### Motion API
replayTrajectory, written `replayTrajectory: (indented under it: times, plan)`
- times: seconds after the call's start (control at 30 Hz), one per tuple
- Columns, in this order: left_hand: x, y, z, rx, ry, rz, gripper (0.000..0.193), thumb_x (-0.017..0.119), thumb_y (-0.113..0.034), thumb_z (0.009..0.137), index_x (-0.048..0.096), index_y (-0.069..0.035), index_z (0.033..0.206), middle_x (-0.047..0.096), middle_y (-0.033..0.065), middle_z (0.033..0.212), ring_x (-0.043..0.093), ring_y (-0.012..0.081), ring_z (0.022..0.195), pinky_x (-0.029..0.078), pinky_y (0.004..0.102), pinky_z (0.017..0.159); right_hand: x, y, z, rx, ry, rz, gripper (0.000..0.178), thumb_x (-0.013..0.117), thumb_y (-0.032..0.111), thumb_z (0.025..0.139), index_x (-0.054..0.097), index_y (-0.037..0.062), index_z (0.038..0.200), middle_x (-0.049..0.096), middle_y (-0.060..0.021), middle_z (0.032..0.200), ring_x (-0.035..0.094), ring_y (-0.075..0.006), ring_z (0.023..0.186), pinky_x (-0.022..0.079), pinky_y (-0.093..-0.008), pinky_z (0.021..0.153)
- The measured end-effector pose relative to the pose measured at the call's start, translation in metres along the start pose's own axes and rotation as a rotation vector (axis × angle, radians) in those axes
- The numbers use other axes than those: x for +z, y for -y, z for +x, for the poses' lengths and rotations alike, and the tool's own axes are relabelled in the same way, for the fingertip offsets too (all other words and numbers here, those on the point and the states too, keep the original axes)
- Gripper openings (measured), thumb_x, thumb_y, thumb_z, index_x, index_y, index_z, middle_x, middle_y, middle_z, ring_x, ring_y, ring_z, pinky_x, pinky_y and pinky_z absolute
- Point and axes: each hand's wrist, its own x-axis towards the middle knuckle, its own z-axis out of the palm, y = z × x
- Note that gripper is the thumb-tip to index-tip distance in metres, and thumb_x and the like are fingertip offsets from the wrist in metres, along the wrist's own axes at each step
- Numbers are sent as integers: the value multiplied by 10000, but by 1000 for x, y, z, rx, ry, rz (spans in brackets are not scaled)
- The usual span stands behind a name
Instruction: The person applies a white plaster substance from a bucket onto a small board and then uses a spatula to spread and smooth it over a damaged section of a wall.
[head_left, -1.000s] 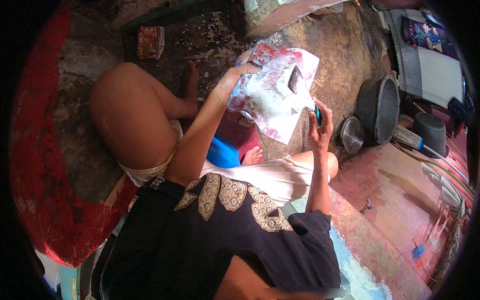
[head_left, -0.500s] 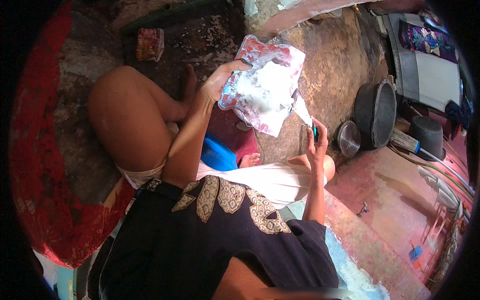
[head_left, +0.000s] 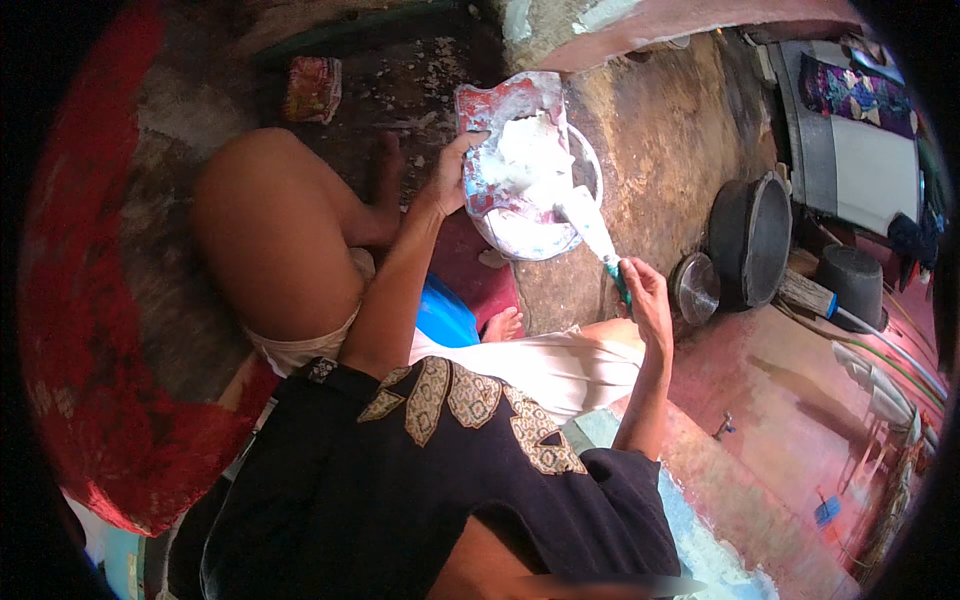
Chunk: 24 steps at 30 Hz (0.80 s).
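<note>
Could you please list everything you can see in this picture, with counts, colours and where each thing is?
Packet: one, red and white, tilted over the bowl, white contents showing.
Bowl: one, white, on the ground under the packet.
Knife: one, pale blade smeared white, teal handle, tip at the packet.
Small packet: one, red and yellow, on the ground at upper left.
Dark pot: one, black, on the ground at right.
Lid: one, metal, beside the pot.
Bucket: one, dark grey, far right.
Blue thing: one, under the legs, kind unclear.
Left hand: grips the packet.
Right hand: grips the knife's handle.
</note>
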Motion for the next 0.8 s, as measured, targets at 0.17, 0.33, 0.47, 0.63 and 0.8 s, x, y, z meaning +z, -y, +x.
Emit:
replayTrajectory:
  times: [0.17,0.33,0.47,0.63,0.8]
  plan:
    - [5,7,-2,-135,-37,192,363,497,-256,856,566,-3,1108,635,108,1033,618,207,897,478,348,836,15,-20,25,-14,27,123,273,513,308,934,600,57,870,513,21,594,417,-38,464,294,-187,401]
    - [6,10,-1,-194,-41,296,363,542,-273,840,580,-11,1088,641,98,996,618,209,875,484,347,809,27,-22,38,-162,-200,135,233,546,258,921,620,38,921,540,22,622,442,-40,486,329,-192,420]
    - [9,11,-1,-167,-78,263,387,534,-283,852,566,-3,1117,638,103,1016,616,207,884,486,347,817,29,-3,32,-545,-451,-309,153,609,175,872,638,57,965,591,-12,669,508,-94,534,399,-236,481]
    - [15,17,2,-119,-99,199,453,496,-396,899,546,-26,1156,626,93,1064,615,194,915,481,351,846,39,23,20,-835,-595,-1031,203,678,120,767,661,163,965,595,-31,747,565,-178,634,450,-297,536]
    - [16,23,6,-13,-119,230,470,463,-441,917,533,-55,1176,623,85,1069,619,190,900,498,346,816,46,38,15,-835,-400,-1172,278,670,149,768,636,189,1041,568,-16,743,564,-185,669,462,-313,545]
